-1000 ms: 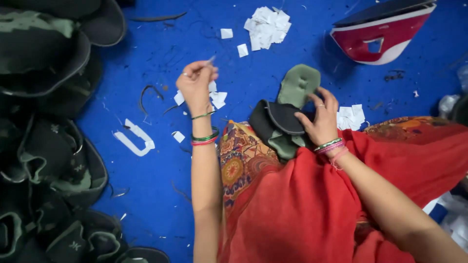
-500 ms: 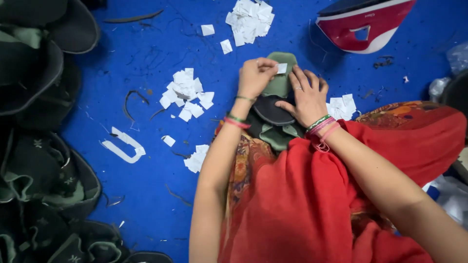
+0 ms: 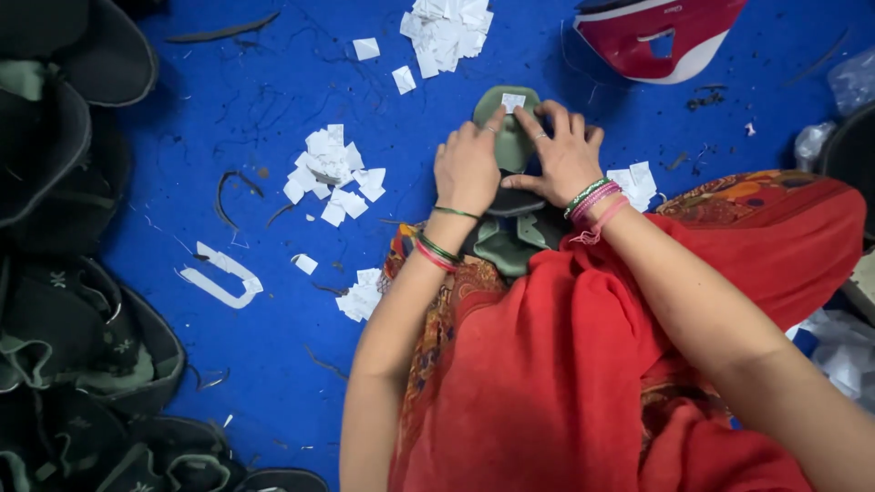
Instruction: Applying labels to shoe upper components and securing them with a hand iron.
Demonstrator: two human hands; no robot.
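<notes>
Where both hands (image 3: 515, 159) press, green piece (image 3: 507, 146) mostly covered, iron (image 3: 656, 41) cut off.

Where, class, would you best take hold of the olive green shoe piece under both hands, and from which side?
Probably at the rounded far end of the olive green shoe piece, coming in from the blue floor beyond it. That end juts out bare past the left hand and right hand, apart from a small white tag, while the near end is covered by dark pieces and red cloth.
</notes>
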